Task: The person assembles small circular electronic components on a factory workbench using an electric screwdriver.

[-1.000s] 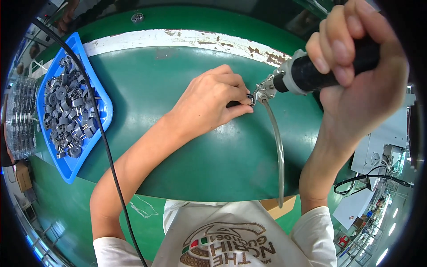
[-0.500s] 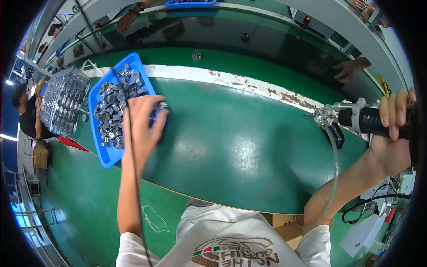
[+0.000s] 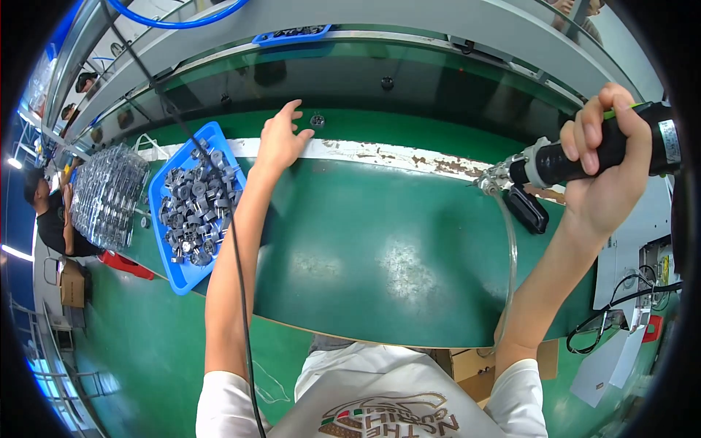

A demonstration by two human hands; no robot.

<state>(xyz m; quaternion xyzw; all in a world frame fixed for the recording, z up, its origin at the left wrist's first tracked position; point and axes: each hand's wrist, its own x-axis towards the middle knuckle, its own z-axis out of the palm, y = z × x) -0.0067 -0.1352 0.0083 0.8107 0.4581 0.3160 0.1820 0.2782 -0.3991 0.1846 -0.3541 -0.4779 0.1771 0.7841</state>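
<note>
Workbench: green top (image 3: pixel 350 285), scuffed pale in the middle, with a worn white strip (image 3: pixel 394 155) along its far edge; beyond that we see a darker green surface.
Left hand: we hold our left hand (image 3: pixel 281 142) out over the white strip, fingers spread and thumb apart; its tips are near a small round part (image 3: pixel 317 120) on the darker surface, and we cannot tell whether they touch it.
Right hand: we wrap our right hand (image 3: pixel 610 160) around a black power screwdriver (image 3: pixel 558 165), raised at the right.
Screwdriver head: metal nose (image 3: pixel 502 175) tilted down to the left, with a clear hose (image 3: pixel 513 252) hanging from it.
Blue tray: the tray (image 3: pixel 182 280) stands left of our left forearm, heaped with grey plug cores (image 3: pixel 191 201) with metal prongs.
Far left: stacked clear plastic trays (image 3: pixel 109 201) and a person in black (image 3: pixel 55 223).
</note>
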